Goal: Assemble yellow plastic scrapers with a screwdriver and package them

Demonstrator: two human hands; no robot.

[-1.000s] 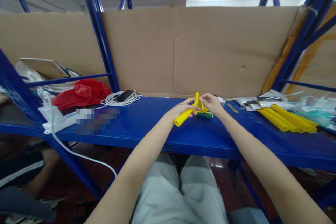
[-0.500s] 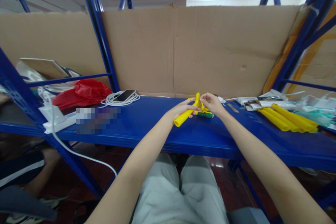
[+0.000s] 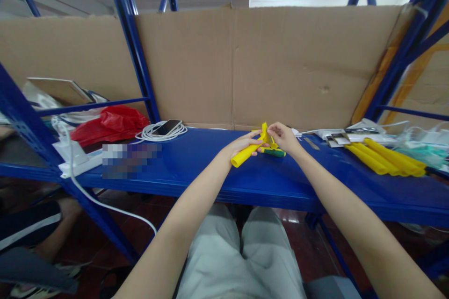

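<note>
1. Brown cardboard (image 3: 189, 70) stood behind the blue table (image 3: 196, 163).
2. Over it, the left hand (image 3: 241, 144) wrapped around a yellow tube (image 3: 243, 155).
3. The right hand (image 3: 283, 136) was at the other end; I couldn't tell if it pinched.
4. The tube was bright, with a round end.
5. White packs (image 3: 380, 136) were too blurry to read.

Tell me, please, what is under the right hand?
Below the right hand, a green-and-yellow handle shows on the blue shelf. The left hand, gripping a yellow tube, partly blocks the view; the handle's left end cannot be seen.
</note>
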